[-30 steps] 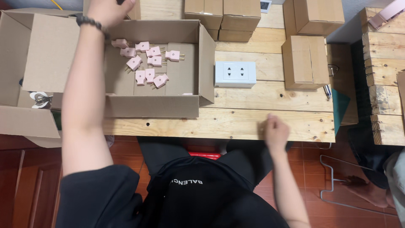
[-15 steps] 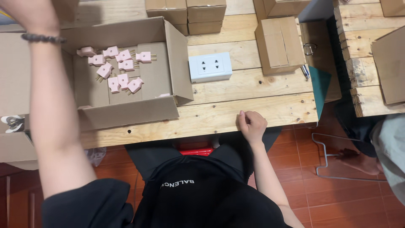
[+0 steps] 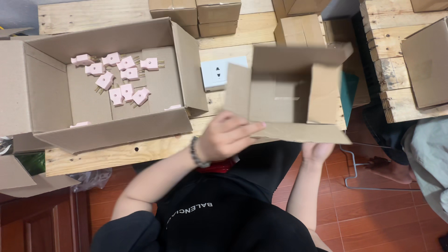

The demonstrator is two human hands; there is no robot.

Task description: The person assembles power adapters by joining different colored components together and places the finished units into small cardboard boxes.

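Observation:
An open, empty small cardboard box (image 3: pixel 289 93) is held up over the front edge of the wooden table (image 3: pixel 126 156). My left hand (image 3: pixel 228 137) grips its near left flap, thumb and fingers on the card. My right hand (image 3: pixel 318 151) supports the box from underneath at its near right edge, mostly hidden by the flap. To the left a large open cardboard carton (image 3: pixel 46 93) holds several pink plugs (image 3: pixel 122 79) scattered on its bottom. A white wall socket (image 3: pixel 215 73) lies on the table, partly hidden behind the held box.
Closed small cardboard boxes (image 3: pixel 196 14) are stacked at the back of the table, with more at the right (image 3: pixel 298 30). Another cardboard box (image 3: pixel 427 65) rests on a wooden pallet at the far right. Another person's foot (image 3: pixel 389 168) and clothing show at the right on the red tile floor.
My left hand has come down from the back left to the table front. Both hands have taken hold of a small open box, which now covers part of the socket.

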